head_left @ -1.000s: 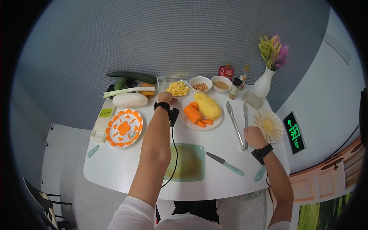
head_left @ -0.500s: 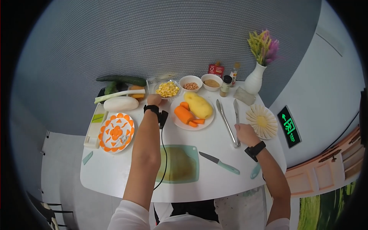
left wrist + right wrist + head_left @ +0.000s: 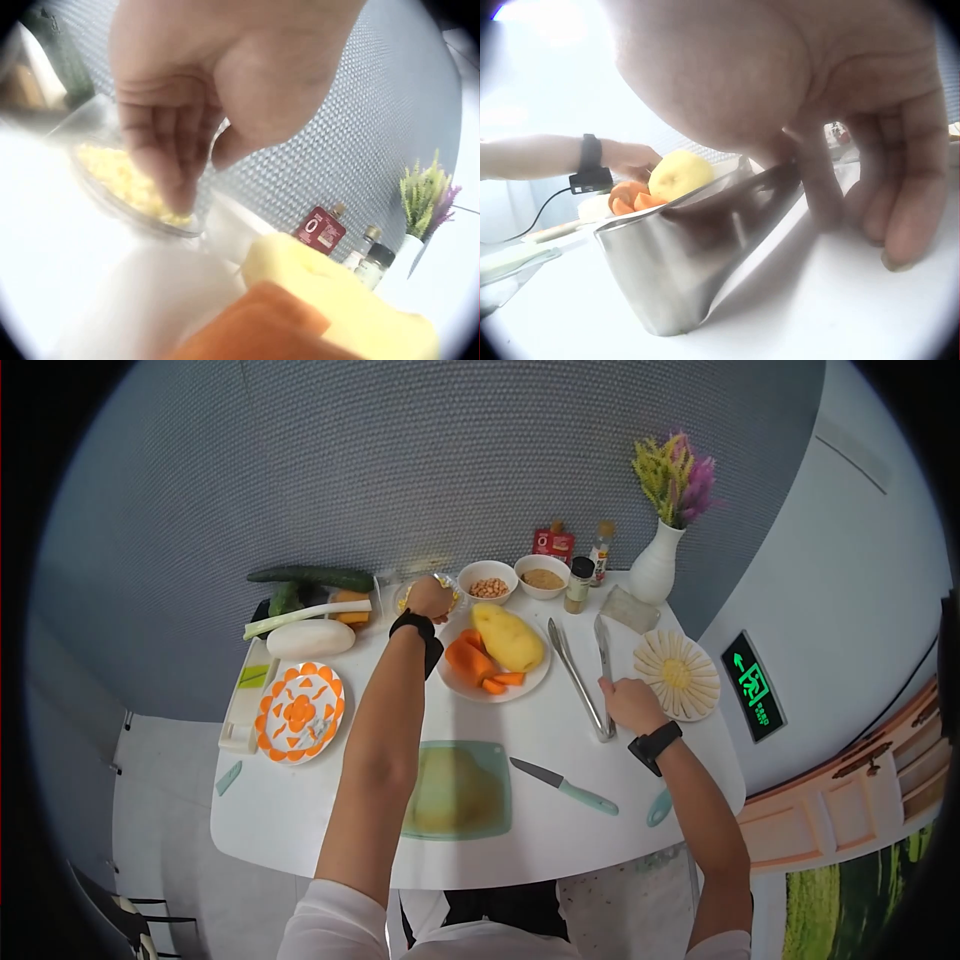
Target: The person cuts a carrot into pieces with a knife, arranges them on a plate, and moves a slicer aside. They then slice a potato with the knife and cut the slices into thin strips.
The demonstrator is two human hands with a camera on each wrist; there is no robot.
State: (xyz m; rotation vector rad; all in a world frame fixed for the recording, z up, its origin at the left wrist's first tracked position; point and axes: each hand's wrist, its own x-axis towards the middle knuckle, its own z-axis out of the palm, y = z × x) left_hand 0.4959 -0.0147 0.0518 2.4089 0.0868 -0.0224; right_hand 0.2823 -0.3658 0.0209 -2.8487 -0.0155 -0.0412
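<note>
My left hand is over the clear bowl of yellow corn kernels, covering part of it in the head view. In the left wrist view its fingers point down at the bowl's near side, with the thumb apart. At the right side of the table, my right hand pinches one arm of the metal tongs between thumb and fingers. The tongs' bent end faces me, their arms spread towards the back. A plate of pale strips arranged like a flower stands right of that hand.
A plate of potato and carrots lies between my hands. Nearer me are a green cutting board and a knife. Bowls, bottles and a vase line the back; vegetables and an orange-patterned plate are left.
My left hand has moved from the front of the corn bowl to over it. The right hand still holds the tongs in the same place. The head view has shifted.
</note>
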